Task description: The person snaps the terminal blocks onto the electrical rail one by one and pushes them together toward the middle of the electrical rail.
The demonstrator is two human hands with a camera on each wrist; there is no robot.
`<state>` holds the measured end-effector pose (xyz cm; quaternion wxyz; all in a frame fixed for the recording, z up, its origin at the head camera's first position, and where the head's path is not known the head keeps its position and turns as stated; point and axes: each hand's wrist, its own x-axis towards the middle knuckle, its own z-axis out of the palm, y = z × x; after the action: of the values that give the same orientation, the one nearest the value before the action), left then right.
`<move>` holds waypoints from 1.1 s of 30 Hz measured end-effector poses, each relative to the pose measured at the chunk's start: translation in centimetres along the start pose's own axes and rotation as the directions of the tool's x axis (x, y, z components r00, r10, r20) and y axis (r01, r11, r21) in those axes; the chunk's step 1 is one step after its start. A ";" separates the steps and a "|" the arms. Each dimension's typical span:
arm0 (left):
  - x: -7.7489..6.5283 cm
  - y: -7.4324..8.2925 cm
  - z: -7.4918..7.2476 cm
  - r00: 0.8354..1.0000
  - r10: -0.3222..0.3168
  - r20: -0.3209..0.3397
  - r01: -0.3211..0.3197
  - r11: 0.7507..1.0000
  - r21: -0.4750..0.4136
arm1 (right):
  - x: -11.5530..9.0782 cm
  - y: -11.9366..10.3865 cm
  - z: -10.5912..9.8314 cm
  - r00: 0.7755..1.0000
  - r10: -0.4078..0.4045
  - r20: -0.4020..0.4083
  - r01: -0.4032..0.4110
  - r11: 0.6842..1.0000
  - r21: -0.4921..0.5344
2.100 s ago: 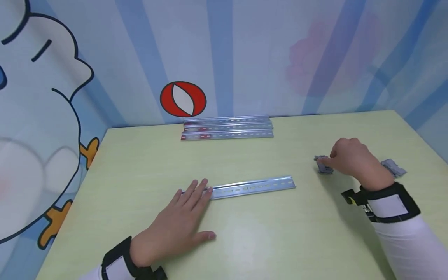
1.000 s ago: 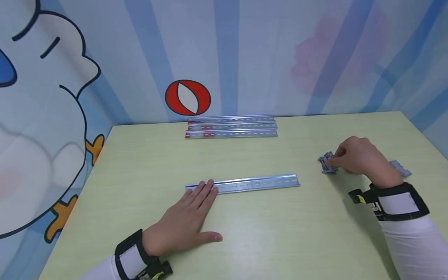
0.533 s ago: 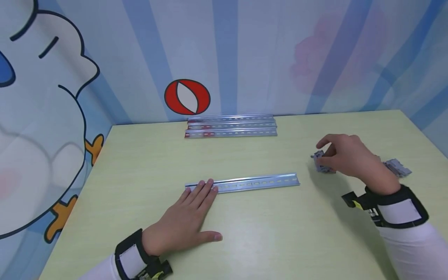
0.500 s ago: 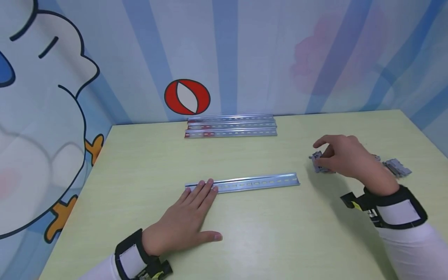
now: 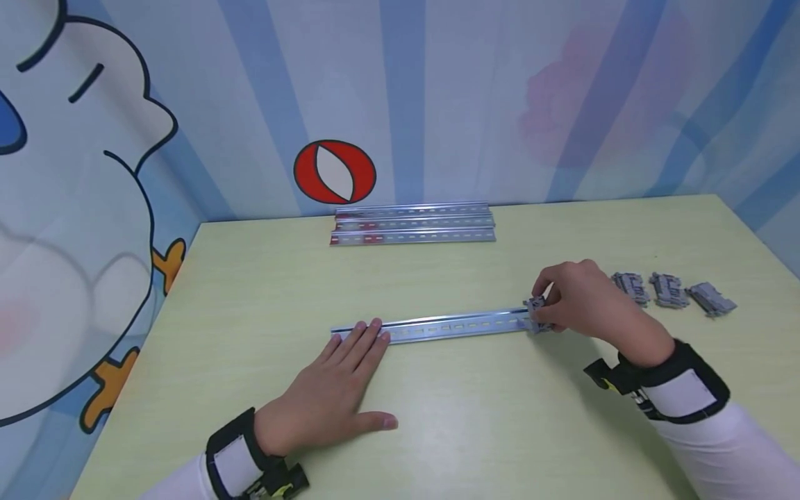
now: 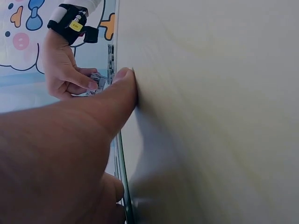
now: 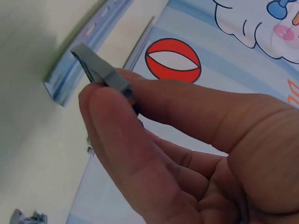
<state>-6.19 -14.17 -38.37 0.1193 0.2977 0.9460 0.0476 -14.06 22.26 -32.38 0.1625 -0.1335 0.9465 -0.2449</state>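
A slotted metal DIN rail (image 5: 456, 326) lies lengthwise across the table's middle. My left hand (image 5: 331, 396) rests flat with its fingertips on the rail's left part, thumb spread out to the side. My right hand (image 5: 584, 305) pinches a small grey terminal block (image 5: 535, 316) between thumb and fingers. In the head view the block overlaps the rail's right end. The right wrist view shows the same terminal block (image 7: 100, 70) tilted at the fingertips, with the rail (image 7: 86, 49) behind it. Part of the block is hidden by the fingers.
Three more grey terminal blocks (image 5: 669, 290) lie in a row on the right side of the table. Against the back wall, several DIN rails (image 5: 412, 237) lie side by side. The wall (image 5: 450, 104) carries printed cartoon figures.
My right hand has lifted the terminal block from the right side and carried it left to the rail's end, uncovering the other blocks. My left hand stays on the rail.
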 end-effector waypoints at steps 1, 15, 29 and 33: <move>0.0 0.0 0.0 1.000 0.000 -0.001 0.000 1.000 0.001 | 0.1 -0.1 0.2 1.000 0.001 -0.001 -0.001 1.000 -0.003; -0.1 0.1 -0.3 1.000 0.027 0.005 -0.027 1.000 -0.007 | 1.4 -0.7 1.7 0.997 0.038 -0.067 -0.046 0.992 -0.117; -0.1 -0.2 -0.1 0.997 0.068 -0.025 -0.068 0.998 -0.002 | 2.8 -1.6 1.4 0.999 0.020 -0.027 -0.024 0.987 -0.156; -0.1 0.0 0.0 0.997 0.074 -0.039 -0.074 0.997 -0.005 | 3.5 -2.0 1.3 1.000 0.024 0.010 -0.022 0.991 -0.135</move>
<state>-6.13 -14.25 -38.34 0.1002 0.3314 0.9362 0.0605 -16.43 18.91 -33.30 0.1615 -0.1349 0.9614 -0.1776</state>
